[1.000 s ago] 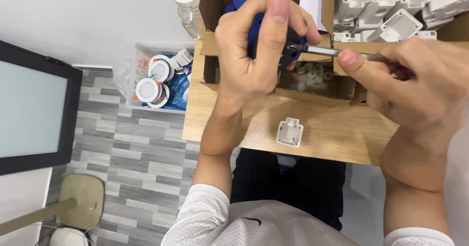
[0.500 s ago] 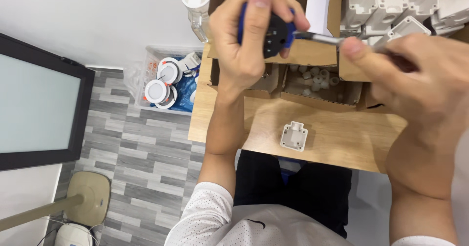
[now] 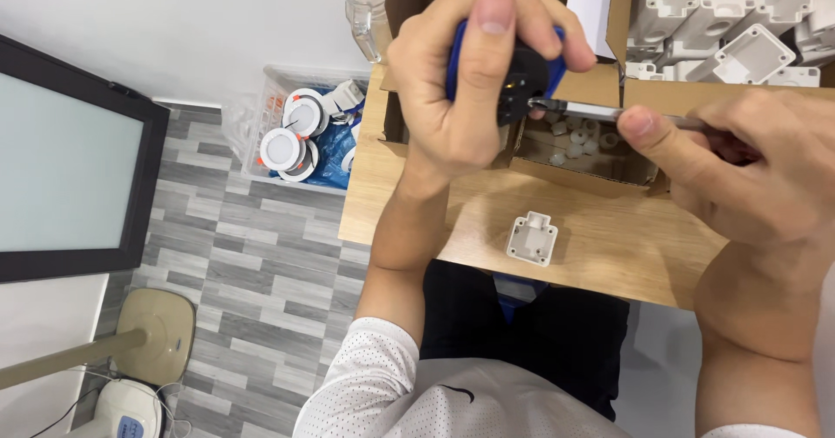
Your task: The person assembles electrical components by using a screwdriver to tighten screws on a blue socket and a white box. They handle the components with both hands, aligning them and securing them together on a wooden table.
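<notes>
A screwdriver handle (image 3: 513, 73), blue with black sections, is wrapped tightly by the left hand (image 3: 474, 73) above the cardboard box (image 3: 600, 164). Its thin metal shaft (image 3: 578, 110) is pinched between thumb and fingers of the right hand (image 3: 748, 168).

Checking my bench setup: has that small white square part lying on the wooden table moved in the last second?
No. The small white part keeps its place on the table, just below the cardboard box; only the camera shifted.
</notes>
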